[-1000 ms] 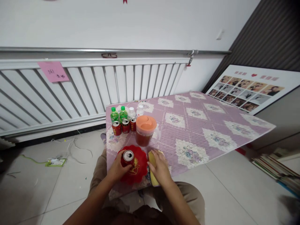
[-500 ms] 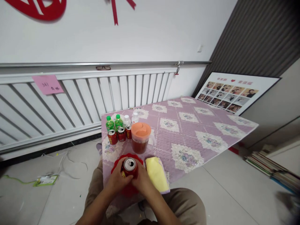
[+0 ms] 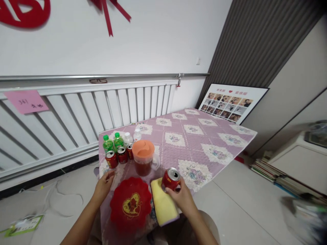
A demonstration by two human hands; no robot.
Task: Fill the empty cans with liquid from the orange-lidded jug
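My right hand (image 3: 182,197) is wrapped around an opened red drink can (image 3: 170,180), held upright above the far end of a folded yellow cloth (image 3: 165,206). My left hand (image 3: 104,185) holds nothing, its fingers loosely bent and apart, at the left edge of the table near the cans. Between my hands lies a red scalloped plate (image 3: 117,200) with a gold heart and rose design. Behind the plate stands a clear pitcher (image 3: 143,166) of reddish-brown liquid with an orange lid. Left of it stand three red cans (image 3: 111,160), the nearest ones with opened tops.
Green-capped bottles (image 3: 107,144) and white-capped bottles (image 3: 128,139) stand behind the cans. A purple floral cloth (image 3: 163,149) covers the table. A white radiator (image 3: 122,103) runs along the wall. A photo board (image 3: 226,102) leans beyond the table's far right end.
The can has moved from over the plate, where both hands held it, rightward to above the yellow cloth in my right hand. My left hand has let go and moved left. The view has shifted right.
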